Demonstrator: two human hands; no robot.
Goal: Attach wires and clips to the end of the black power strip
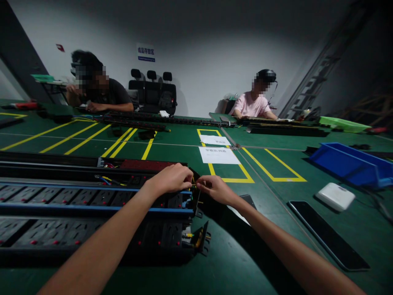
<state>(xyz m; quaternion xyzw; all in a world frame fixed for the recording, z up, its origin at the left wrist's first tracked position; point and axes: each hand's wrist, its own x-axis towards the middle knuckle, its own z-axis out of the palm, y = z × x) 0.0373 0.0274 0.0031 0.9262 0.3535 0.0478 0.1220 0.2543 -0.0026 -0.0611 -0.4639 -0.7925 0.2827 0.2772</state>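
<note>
At the right end of a long black power strip [104,197] with blue edges, my two hands almost meet. My left hand [172,178] reaches over the strip, its fingers pinched on a thin yellowish wire [193,185]. From the right, my right hand [216,189] pinches at the same spot with thumb and forefinger; the fingertips partly hide the wire. Nearer to me lies a second black power strip [92,235] with red-dotted sockets. A yellow-green wire [189,235] and a tilted end cap [202,238] show at its right end.
Behind the strips lies an open black channel [76,174] with loose wires. To the right are a phone [328,235], a white box [335,196] and a blue bin [346,164]. Paper sheets [219,155] lie ahead. Two people sit across the green table [172,149].
</note>
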